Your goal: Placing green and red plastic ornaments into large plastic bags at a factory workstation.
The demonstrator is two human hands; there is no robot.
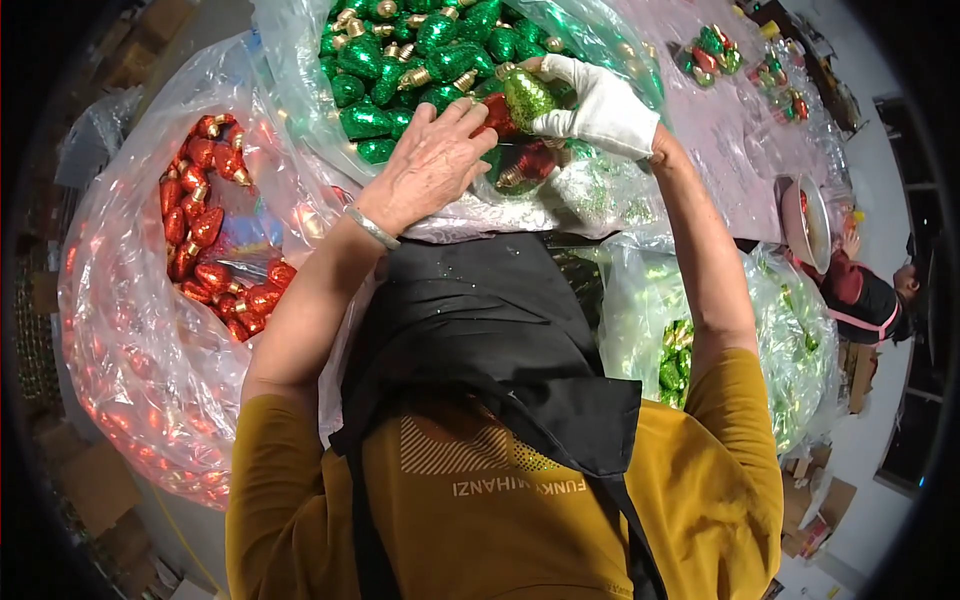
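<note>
In my white-gloved right hand (600,105) is a light green glitter bulb ornament (528,98), pinched between thumb and fingers. Just left of it a red glitter bulb ornament (496,115) sits against the green one; its lower part is hidden. The bare left hand (430,165), a bracelet on its wrist, is open, with fingers stretched toward the red ornament and fingertips next to it. Beyond both hands, a clear plastic bag of dark green bulb ornaments (435,60) with gold caps lies open. Another red ornament (530,165) shows below my right hand, partly under plastic.
A big clear bag of red bulb ornaments (205,220) stands at my left. At lower right is a bag of light green ornaments (676,360). Mixed ornament clusters (712,55) lie on the pink-covered table (690,130). Far right, a person (865,300) is near a bowl (806,222).
</note>
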